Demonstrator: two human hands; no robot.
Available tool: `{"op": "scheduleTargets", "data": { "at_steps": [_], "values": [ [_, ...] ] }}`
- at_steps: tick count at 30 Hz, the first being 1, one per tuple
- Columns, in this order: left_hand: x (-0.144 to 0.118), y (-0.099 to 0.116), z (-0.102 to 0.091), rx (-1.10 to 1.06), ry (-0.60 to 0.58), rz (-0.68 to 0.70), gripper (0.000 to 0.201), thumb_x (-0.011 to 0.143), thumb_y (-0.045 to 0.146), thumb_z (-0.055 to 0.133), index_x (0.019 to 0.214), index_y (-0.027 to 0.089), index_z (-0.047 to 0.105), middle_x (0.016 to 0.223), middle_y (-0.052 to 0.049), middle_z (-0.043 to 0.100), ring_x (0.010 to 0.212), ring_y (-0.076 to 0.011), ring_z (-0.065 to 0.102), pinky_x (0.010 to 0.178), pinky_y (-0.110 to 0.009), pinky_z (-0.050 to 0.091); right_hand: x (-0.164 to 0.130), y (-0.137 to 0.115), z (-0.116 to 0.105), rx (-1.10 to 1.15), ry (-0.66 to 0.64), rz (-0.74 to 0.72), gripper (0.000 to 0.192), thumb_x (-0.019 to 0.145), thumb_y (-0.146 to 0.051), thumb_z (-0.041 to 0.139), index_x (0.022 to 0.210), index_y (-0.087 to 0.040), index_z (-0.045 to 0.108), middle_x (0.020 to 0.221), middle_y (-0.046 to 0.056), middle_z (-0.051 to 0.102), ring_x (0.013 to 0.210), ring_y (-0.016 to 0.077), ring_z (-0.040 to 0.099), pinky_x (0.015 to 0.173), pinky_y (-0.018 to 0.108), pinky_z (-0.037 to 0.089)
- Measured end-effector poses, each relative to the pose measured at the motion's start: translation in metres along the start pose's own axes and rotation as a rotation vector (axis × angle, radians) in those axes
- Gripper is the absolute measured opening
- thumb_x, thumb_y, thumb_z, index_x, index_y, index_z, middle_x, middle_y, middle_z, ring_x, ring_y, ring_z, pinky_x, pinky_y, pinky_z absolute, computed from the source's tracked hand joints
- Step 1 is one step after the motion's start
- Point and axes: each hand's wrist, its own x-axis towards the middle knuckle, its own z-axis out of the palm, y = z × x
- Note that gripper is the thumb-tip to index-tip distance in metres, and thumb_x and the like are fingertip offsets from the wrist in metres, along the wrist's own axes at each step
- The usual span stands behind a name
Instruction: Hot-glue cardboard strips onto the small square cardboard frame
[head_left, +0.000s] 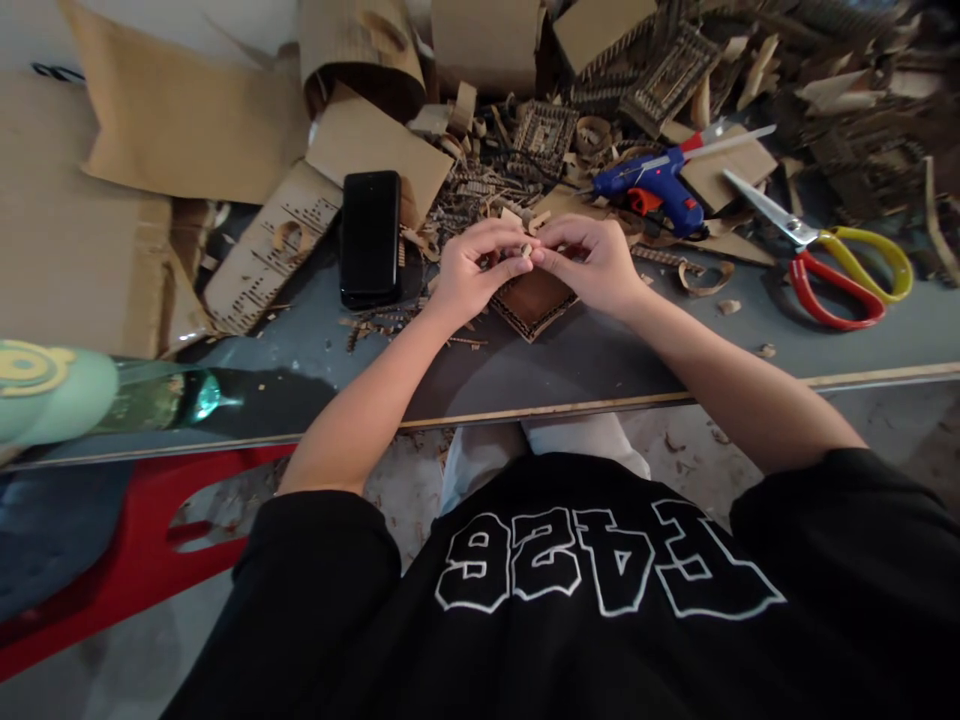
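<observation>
Left hand point(478, 264) and right hand point(594, 258) are pinching 1 tan piece point(526, 250) over a cardboard panel point(534, 298), ideally without crushing it.

My left hand point(480, 262) and right hand point(592, 262) cover most of the small piece point(526, 251) pinched between them; it is too small for me to tell what it is. They also hide the far part of the cardboard tray point(530, 334). The left edge cuts off the bottle point(67, 395) and red chair point(150, 560); the scraps point(847, 95) at upper right blur together.
</observation>
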Motion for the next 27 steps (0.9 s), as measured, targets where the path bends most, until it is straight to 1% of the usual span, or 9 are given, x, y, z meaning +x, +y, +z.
{"op": "scheduleTargets", "data": {
  "at_steps": [2, 4, 7, 10, 13, 17, 21, 24, 27],
  "values": [
    [0.000, 0.001, 0.001, 0.001, 0.004, 0.003, 0.057, 0.104, 0.077, 0.050, 0.121, 0.030, 0.079, 0.124, -0.008, 0.077, 0.116, -0.0267, 0.074, 0.093, -0.046, 0.062, 0.000, -0.001, 0.000, 0.035, 0.000, 0.008, 0.075, 0.076, -0.099, 0.066, 0.084, -0.026, 0.079, 0.093, 0.007, 0.078, 0.085, 0.0218, 0.069, 0.075, 0.036, 0.054],
    [0.001, 0.000, 0.000, -0.006, -0.005, -0.006, 0.057, 0.100, 0.079, 0.056, 0.121, 0.031, 0.078, 0.126, -0.009, 0.077, 0.117, -0.0279, 0.074, 0.091, -0.046, 0.062, 0.000, -0.001, 0.002, 0.087, 0.005, 0.031, 0.073, 0.074, -0.098, 0.070, 0.085, -0.025, 0.079, 0.093, 0.007, 0.078, 0.088, 0.0226, 0.070, 0.081, 0.037, 0.056],
    [0.003, -0.001, 0.000, -0.011, -0.032, -0.008, 0.059, 0.094, 0.079, 0.066, 0.128, 0.032, 0.076, 0.133, -0.010, 0.075, 0.117, -0.0286, 0.074, 0.087, -0.045, 0.064, -0.001, -0.002, 0.004, 0.190, 0.011, 0.081, 0.070, 0.074, -0.094, 0.075, 0.085, -0.025, 0.077, 0.093, 0.007, 0.078, 0.091, 0.0234, 0.071, 0.090, 0.040, 0.059],
    [0.003, -0.002, 0.000, 0.003, -0.060, 0.004, 0.060, 0.095, 0.077, 0.066, 0.137, 0.034, 0.072, 0.142, -0.010, 0.072, 0.121, -0.0280, 0.073, 0.086, -0.043, 0.065, -0.002, -0.002, 0.004, 0.239, 0.025, 0.108, 0.068, 0.074, -0.092, 0.077, 0.084, -0.025, 0.077, 0.094, 0.006, 0.079, 0.095, 0.0254, 0.073, 0.096, 0.043, 0.060],
    [0.002, -0.001, -0.002, 0.020, -0.058, 0.006, 0.051, 0.104, 0.071, 0.057, 0.136, 0.035, 0.073, 0.141, -0.009, 0.072, 0.125, -0.0266, 0.072, 0.091, -0.044, 0.065, -0.002, -0.003, 0.004, 0.191, 0.033, 0.072, 0.069, 0.070, -0.094, 0.078, 0.081, -0.025, 0.078, 0.093, 0.007, 0.079, 0.092, 0.0262, 0.073, 0.091, 0.044, 0.060],
    [0.000, 0.001, -0.004, 0.017, -0.055, 0.014, 0.045, 0.108, 0.065, 0.052, 0.131, 0.035, 0.076, 0.136, -0.007, 0.075, 0.123, -0.0256, 0.073, 0.096, -0.048, 0.065, -0.002, -0.003, 0.004, 0.157, 0.024, 0.026, 0.069, 0.075, -0.093, 0.075, 0.078, -0.025, 0.078, 0.093, 0.007, 0.079, 0.089, 0.0242, 0.073, 0.088, 0.042, 0.060],
    [0.001, 0.000, -0.002, -0.012, -0.026, 0.022, 0.047, 0.108, 0.067, 0.051, 0.127, 0.033, 0.077, 0.132, -0.007, 0.077, 0.121, -0.0251, 0.074, 0.098, -0.047, 0.065, -0.003, -0.001, 0.005, 0.134, 0.033, 0.033, 0.067, 0.077, -0.093, 0.074, 0.079, -0.025, 0.077, 0.095, 0.007, 0.080, 0.090, 0.0244, 0.073, 0.090, 0.041, 0.060],
    [0.001, -0.004, 0.001, 0.035, 0.026, -0.024, 0.050, 0.107, 0.071, 0.050, 0.126, 0.032, 0.076, 0.125, -0.007, 0.078, 0.117, -0.0254, 0.074, 0.095, -0.047, 0.065, -0.003, -0.001, 0.005, 0.101, 0.083, 0.015, 0.066, 0.078, -0.091, 0.074, 0.081, -0.025, 0.078, 0.097, 0.008, 0.080, 0.092, 0.0247, 0.073, 0.088, 0.040, 0.061],
    [-0.001, -0.010, 0.004, 0.064, 0.055, -0.057, 0.051, 0.106, 0.072, 0.051, 0.123, 0.031, 0.076, 0.118, -0.008, 0.077, 0.109, -0.0250, 0.075, 0.090, -0.046, 0.064, -0.005, -0.002, 0.005, 0.026, 0.139, -0.004, 0.062, 0.083, -0.087, 0.074, 0.087, -0.026, 0.081, 0.097, 0.007, 0.079, 0.089, 0.0231, 0.073, 0.083, 0.038, 0.060]
  ]
}}
